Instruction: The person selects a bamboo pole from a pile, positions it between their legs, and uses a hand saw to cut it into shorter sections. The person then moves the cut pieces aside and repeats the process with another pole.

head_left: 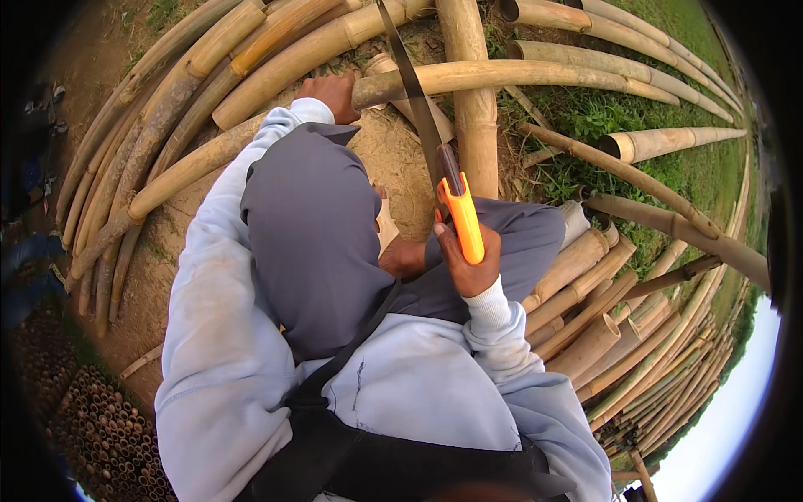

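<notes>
My right hand is closed round the orange and dark handle of a handsaw. Its long dark blade points away from me and crosses a bamboo pole; whether it has cut in, I cannot tell. Just left of the blade, my left hand grips the same pole, its fingers partly hidden. A bamboo length emerging left of my sleeve may be this pole running on. Beneath the pole, a thick upright-looking bamboo lies crosswise, pointing away from me. A short bamboo piece rests under the blade.
Long bamboo poles lie stacked at the left, close to my left arm. More poles spread over grass at the far right. Cut bamboo is piled beside my right knee. My bent legs frame bare soil. Bundled bamboo ends show at lower left.
</notes>
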A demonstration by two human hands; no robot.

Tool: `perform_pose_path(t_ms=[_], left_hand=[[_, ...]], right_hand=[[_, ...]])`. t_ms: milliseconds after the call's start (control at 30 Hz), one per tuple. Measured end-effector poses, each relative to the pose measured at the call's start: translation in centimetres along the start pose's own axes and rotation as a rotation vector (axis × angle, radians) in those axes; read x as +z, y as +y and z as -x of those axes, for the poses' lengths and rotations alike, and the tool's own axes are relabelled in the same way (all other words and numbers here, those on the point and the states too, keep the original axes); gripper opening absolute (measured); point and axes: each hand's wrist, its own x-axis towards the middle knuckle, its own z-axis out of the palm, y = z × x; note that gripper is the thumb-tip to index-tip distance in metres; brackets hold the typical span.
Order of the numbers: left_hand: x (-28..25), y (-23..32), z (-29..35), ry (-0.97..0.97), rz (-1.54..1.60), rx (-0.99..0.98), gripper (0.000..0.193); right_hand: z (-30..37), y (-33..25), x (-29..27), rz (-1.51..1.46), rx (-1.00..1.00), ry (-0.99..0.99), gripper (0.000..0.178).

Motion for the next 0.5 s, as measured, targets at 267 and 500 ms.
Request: perform_pose_path(t_ms=[267, 500], left_hand=[[0.9, 0.2, -0.3, -0.004, 0.023, -0.013, 0.054], [0.3, -0.2, -0.2, -0.004, -0.004, -0.005, 0.058]], right_hand=[[-0.6, -2.5, -0.3, -0.015, -0.065, 0.023, 0.012], [0.7, -2.0, -0.1, 0.059, 0.025, -0.012, 0.015]])
